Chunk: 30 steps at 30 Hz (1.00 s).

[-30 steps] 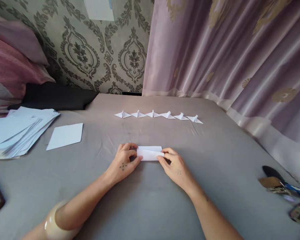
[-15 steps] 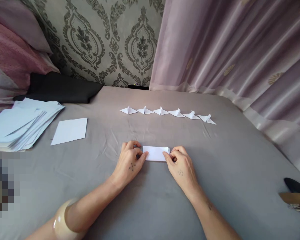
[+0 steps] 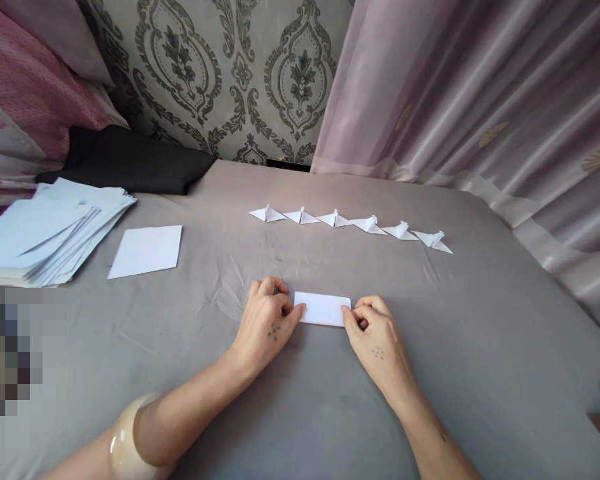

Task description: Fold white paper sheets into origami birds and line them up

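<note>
Paper (image 3: 323, 309), a folded white rectangle, lies between the left hand (image 3: 267, 321) and right hand (image 3: 377, 333), each pinching one end.

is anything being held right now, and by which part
A white paper: the left hand holds its left end, the right hand its right end.

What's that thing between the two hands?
A white paper rectangle lies between the left hand and right hand, as the head view shows.
</note>
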{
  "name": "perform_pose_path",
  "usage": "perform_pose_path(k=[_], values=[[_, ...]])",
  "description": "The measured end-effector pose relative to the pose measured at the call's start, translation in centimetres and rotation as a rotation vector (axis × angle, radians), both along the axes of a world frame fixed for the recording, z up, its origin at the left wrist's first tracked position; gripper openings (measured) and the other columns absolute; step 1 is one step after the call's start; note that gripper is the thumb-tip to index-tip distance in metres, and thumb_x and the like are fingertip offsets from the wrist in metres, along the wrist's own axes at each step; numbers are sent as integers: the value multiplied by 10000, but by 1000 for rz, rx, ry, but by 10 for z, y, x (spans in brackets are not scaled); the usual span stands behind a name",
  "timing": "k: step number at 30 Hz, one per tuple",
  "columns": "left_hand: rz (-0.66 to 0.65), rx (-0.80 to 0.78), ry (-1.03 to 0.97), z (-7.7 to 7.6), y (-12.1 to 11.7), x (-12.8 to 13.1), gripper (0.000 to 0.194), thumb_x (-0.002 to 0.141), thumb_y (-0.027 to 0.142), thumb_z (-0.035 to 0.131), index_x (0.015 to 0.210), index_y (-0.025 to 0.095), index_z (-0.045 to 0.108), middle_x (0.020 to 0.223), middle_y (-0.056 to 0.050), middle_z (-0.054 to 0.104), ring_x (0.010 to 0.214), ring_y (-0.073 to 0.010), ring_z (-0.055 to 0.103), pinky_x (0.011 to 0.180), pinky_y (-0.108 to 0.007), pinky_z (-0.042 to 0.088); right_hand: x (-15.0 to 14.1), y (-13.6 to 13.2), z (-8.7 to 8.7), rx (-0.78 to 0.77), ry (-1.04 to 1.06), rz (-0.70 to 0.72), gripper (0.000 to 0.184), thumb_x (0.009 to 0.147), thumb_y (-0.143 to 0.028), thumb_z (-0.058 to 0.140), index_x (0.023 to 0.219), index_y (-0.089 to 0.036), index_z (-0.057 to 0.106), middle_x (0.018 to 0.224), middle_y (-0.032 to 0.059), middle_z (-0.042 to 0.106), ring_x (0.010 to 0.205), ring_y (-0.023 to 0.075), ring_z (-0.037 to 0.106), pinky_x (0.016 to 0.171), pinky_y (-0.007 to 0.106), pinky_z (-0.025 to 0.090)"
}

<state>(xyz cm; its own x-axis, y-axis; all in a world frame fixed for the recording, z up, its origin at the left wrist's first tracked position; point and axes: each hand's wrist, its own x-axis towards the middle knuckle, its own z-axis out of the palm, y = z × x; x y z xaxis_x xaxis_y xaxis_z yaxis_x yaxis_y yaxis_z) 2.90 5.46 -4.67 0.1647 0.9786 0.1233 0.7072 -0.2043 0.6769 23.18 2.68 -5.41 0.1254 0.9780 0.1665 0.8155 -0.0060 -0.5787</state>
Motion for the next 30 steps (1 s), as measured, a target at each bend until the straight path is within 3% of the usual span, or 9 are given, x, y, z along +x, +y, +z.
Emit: perform_pose_path(k=[30], values=[[-11, -31, 25, 0, 3, 0, 322, 835, 309, 596, 543, 173, 605, 965, -83, 557, 898, -245, 474, 807, -424, 459, -3, 1, 0, -21, 4, -21, 329, 869, -312, 535, 584, -211, 406, 789, 1, 518, 575, 101, 495, 622, 260, 405]])
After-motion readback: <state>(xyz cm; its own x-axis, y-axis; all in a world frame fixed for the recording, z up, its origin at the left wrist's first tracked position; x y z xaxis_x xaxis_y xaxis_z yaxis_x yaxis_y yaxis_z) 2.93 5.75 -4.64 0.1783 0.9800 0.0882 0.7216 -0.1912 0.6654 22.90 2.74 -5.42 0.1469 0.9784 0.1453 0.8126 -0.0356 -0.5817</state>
